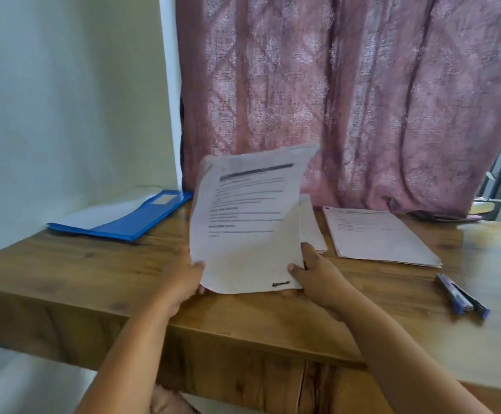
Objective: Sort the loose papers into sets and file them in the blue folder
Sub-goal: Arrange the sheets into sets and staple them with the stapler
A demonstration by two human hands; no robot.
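Both hands, left hand (pixel 188 277) & right hand (pixel 312 271), pinch a paper sheaf (pixel 244 222) upright at table (pixel 63 264) centre; print too blurred to read. Blue folder (pixel 129 218) far left, another stack (pixel 377 234) right.

A wooden table (pixel 99 264) with a thick front edge carries everything. At its far left corner, against the wall, lies an open blue folder (pixel 141 218) with a white sheet inside it. Toward the right lies a flat stack of printed papers (pixel 377 237), squared up fairly neatly. Between that stack and the table's middle, a smaller pile of papers (pixel 312 225) lies partly hidden behind a raised sheet. Near the right front, just beside the flat stack's near corner, two pens (pixel 461 295) lie side by side, touching each other.
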